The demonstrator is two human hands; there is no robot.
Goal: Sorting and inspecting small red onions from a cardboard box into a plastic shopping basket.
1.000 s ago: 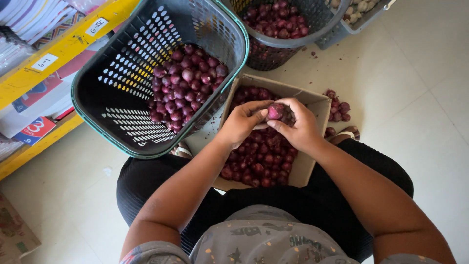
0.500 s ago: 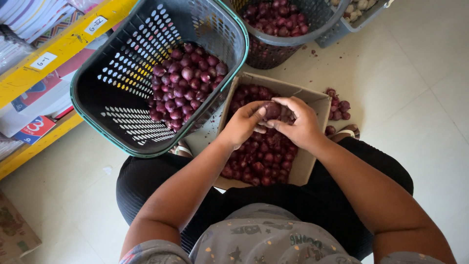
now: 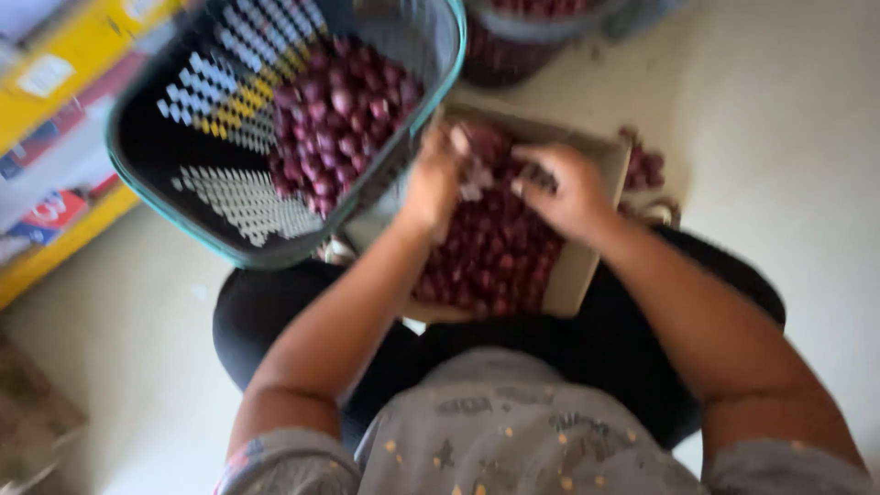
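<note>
The picture is motion-blurred. My left hand (image 3: 433, 180) and my right hand (image 3: 566, 189) hover side by side, a little apart, over an open cardboard box (image 3: 579, 275) full of small red shallots (image 3: 490, 252) resting on my lap. A pale scrap, perhaps peel (image 3: 476, 176), shows between the fingertips, next to my left hand. Both hands have curled fingers; the blur hides whether either grips a shallot.
A teal plastic basket (image 3: 174, 213) holding a heap of shallots (image 3: 344, 115) leans against the box's left side. A second basket of shallots (image 3: 513, 50) stands beyond. A few loose shallots (image 3: 646, 165) lie right of the box. Yellow shelving (image 3: 55, 247) is at left.
My hands, which were pressed together around one shallot above the box, have drawn apart and dropped closer to the shallots in the box. The camera has shifted, blurring the view.
</note>
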